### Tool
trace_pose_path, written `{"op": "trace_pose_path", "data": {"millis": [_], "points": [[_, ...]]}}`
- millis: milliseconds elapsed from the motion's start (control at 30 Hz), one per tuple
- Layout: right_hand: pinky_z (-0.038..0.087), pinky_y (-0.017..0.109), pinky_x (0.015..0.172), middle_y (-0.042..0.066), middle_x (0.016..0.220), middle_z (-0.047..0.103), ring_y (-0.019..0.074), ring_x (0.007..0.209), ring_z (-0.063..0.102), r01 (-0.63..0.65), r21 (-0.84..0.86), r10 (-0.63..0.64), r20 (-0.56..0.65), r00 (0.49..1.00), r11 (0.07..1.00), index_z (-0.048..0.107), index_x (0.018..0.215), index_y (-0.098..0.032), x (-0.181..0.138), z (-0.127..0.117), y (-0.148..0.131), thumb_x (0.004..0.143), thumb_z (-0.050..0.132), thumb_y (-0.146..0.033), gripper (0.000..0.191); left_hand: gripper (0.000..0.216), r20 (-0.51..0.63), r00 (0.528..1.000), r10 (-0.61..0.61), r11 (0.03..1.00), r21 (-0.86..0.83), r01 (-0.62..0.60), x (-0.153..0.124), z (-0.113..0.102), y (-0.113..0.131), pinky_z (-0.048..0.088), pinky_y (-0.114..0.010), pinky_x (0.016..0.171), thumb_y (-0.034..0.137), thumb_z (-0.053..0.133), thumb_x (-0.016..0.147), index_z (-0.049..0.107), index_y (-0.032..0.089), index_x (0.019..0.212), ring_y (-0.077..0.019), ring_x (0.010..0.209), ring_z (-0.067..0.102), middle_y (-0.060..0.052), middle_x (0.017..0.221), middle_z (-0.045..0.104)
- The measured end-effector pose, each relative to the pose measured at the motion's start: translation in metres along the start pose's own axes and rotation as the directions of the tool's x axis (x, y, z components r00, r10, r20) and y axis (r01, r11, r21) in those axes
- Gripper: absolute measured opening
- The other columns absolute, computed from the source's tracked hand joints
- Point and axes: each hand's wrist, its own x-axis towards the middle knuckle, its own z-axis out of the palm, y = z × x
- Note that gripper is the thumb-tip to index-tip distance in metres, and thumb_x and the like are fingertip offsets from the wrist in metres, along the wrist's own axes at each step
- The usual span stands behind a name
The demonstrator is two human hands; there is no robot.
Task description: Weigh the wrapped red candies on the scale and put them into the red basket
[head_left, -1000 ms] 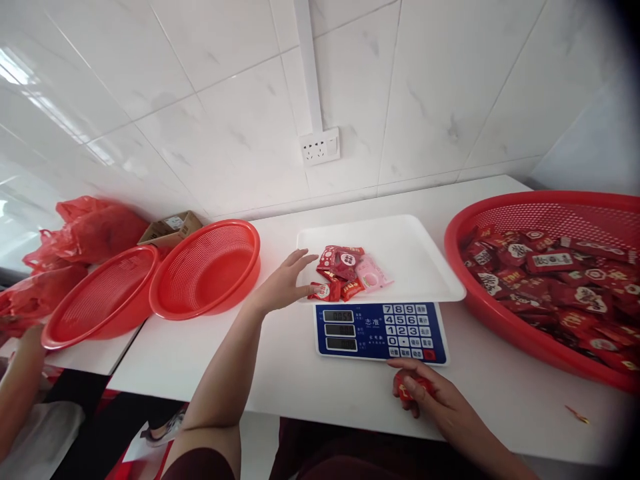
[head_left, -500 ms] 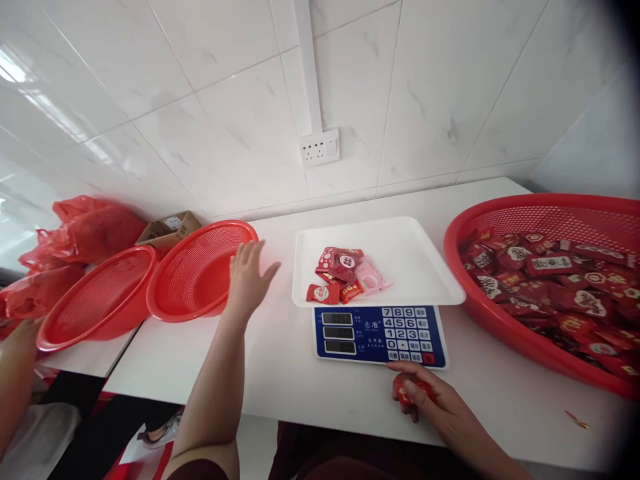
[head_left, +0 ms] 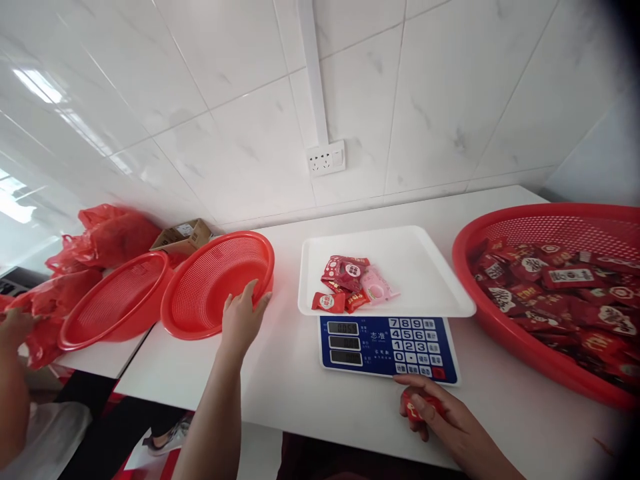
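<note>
At the left I see the person's left hand (head_left: 241,323) held over the near right edge of a round red plastic basket with perforated sides (head_left: 200,277); its fingers are loosely spread and nothing shows in them. The basket looks glossy and tilted, with a smooth red bottom. Further right, just in front of the scale, the right hand (head_left: 445,415) is curled round a small shiny red packet with gold marks (head_left: 416,407), its forefinger stretched out by the scale's near edge.

Around them, from the far left: another person's hand (head_left: 17,325) beside bunched red plastic bags (head_left: 117,239), then a second red plastic basket (head_left: 115,300) close against the first, and a brown cardboard box (head_left: 186,235) behind the two. The left forearm crosses the white surface (head_left: 285,373). Mid-surface stands a blue-and-white electronic scale (head_left: 377,348) topped by a white shallow tray (head_left: 433,267), where red wrapped packets (head_left: 333,302) lie heaped, touching a pale pink packet (head_left: 379,285). Close by the tray's right side, a big red plastic basket (head_left: 463,267) holds many dark-red wrapped packets (head_left: 570,277).

The left hand hides part of the rim beneath it, and I can't tell whether it touches. Fingers cover much of the held packet. The display digits are faint, and the big basket runs out of sight at the right.
</note>
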Motion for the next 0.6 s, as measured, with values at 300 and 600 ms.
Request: {"op": "trace_pose_path", "data": {"millis": [300, 600], "points": [[0.047, 0.031, 0.054, 0.002, 0.069, 0.058, 0.0167, 0.06, 0.055, 0.012, 0.053, -0.007, -0.089, 0.996, 0.999, 0.062, 0.103, -0.019, -0.003, 0.008, -0.005, 0.076, 0.053, -0.067, 0.056, 0.037, -0.212, 0.844, 0.493, 0.863, 0.002, -0.505, -0.033, 0.021, 0.074, 0.037, -0.045, 0.098, 0.051, 0.052, 0.087, 0.06, 0.021, 0.107, -0.0267, 0.1, 0.055, -0.01, 0.102, 0.063], [0.047, 0.03, 0.056, 0.002, 0.066, 0.055, 0.0168, 0.061, 0.054, 0.031, 0.023, -0.031, -0.01, 0.999, 0.999, 0.063, 0.109, -0.017, 0.0, 0.002, -0.002, 0.077, 0.05, -0.069, 0.062, 0.034, 0.089, 0.891, 0.445, 0.895, -0.087, -0.438, -0.013, 0.014, 0.128, 0.047, -0.038, 0.074, 0.045, 0.055, 0.086, 0.052, 0.018, 0.107, -0.0285, 0.094, 0.058, -0.01, 0.103, 0.062]]}}
